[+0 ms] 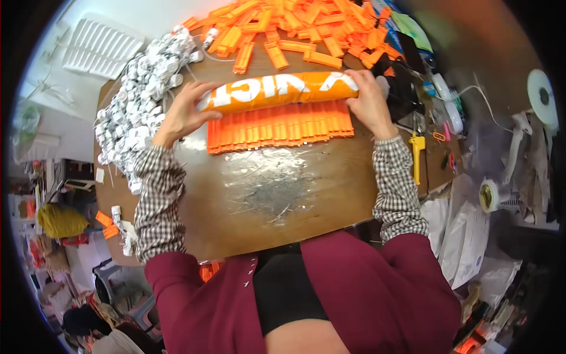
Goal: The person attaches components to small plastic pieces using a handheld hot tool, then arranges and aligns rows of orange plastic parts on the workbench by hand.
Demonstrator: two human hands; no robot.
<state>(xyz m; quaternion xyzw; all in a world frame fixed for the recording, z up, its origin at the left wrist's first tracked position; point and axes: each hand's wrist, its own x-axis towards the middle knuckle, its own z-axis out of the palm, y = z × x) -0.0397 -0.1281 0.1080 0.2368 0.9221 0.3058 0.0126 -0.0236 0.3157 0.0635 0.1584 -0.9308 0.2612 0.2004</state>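
An orange roll with large white lettering (277,92), like a rolled-up printed plastic bag, lies crosswise in front of me. My left hand (184,113) grips its left end, thumb below and fingers above. At the right end my right hand (371,101) is closed round it in the same way. Just on the near side of the roll, partly covered by it, is a neat row of narrow orange plastic pieces (280,130) packed side by side. Whether the roll rests on these pieces or is held just above them, I cannot tell.
White capped parts with cords (141,100) form a heap on the left. Loose orange pieces (295,29) are piled at the far side. A yellow tool (417,156) lies right of my right forearm on the brown table (236,233). A few orange pieces (107,224) sit near the left edge.
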